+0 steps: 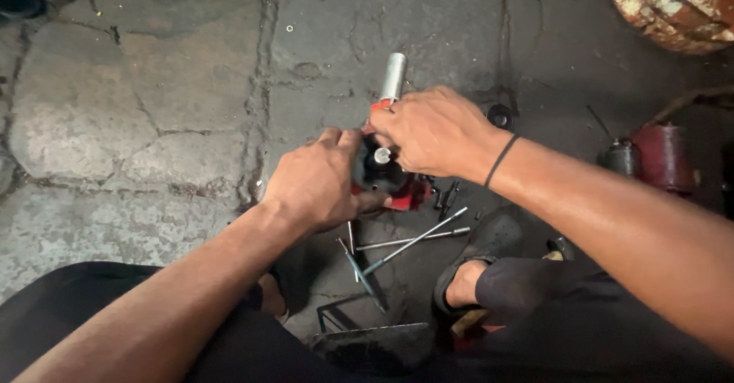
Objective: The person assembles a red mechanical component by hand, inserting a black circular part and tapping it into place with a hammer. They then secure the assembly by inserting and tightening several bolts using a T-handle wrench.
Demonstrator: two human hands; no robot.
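Head view: at frame centre I see the left hand (325, 180) wrapped around the dark lower body of a red-and-black part (390, 184), fingers closed on it. The right hand (432, 131) is clamped over its top, just below a silver cylinder (393, 76) sticking out toward the upper frame. Long thin metal rods (413, 239) lie on the cracked concrete floor (153, 108) just below the part, near my shoe (482, 249).

Shiny metal cylinder (393, 76); rough cracked concrete floor (153, 108).
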